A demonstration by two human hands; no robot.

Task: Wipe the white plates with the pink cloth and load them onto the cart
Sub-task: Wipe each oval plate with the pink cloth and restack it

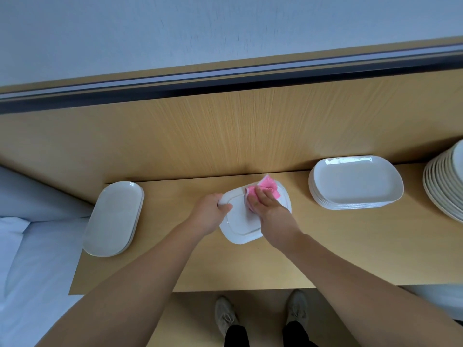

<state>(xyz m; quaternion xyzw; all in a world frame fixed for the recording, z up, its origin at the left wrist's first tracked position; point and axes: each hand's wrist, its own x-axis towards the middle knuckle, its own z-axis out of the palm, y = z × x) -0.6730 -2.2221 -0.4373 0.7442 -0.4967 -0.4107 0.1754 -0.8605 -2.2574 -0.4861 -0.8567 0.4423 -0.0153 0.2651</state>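
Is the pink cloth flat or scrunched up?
Scrunched: the cloth bunches in folds under the right hand on the plate.

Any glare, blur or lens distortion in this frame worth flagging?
Head view: wide-angle bend tilts the wall rail; glare streaks the far rim of the rectangular plate stack; light soft, shadows faint; the pink cloth on the white plate looks slightly blurred.
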